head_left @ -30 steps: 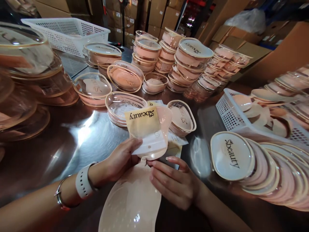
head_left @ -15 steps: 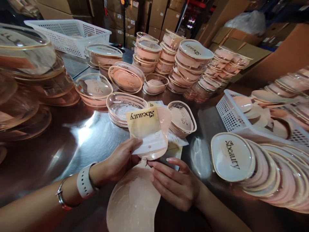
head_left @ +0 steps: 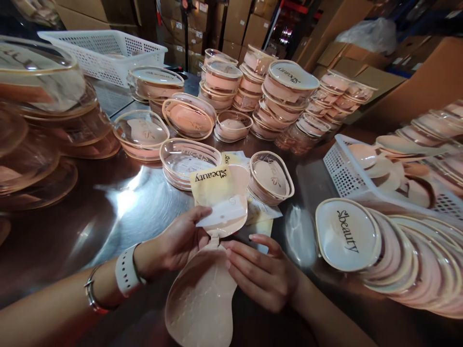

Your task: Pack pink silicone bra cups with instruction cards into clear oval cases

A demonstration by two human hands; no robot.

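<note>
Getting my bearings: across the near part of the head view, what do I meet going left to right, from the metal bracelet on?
Metal bracelet, white wristband, left hand, small pink clasp, right hand, row of cases.

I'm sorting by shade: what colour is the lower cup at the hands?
The lower cup is pale pinkish beige, in the head view.

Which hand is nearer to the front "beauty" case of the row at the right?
Right. The right hand, at the bra clasp, is left of the "beauty" case; the left hand is farther left.
</note>
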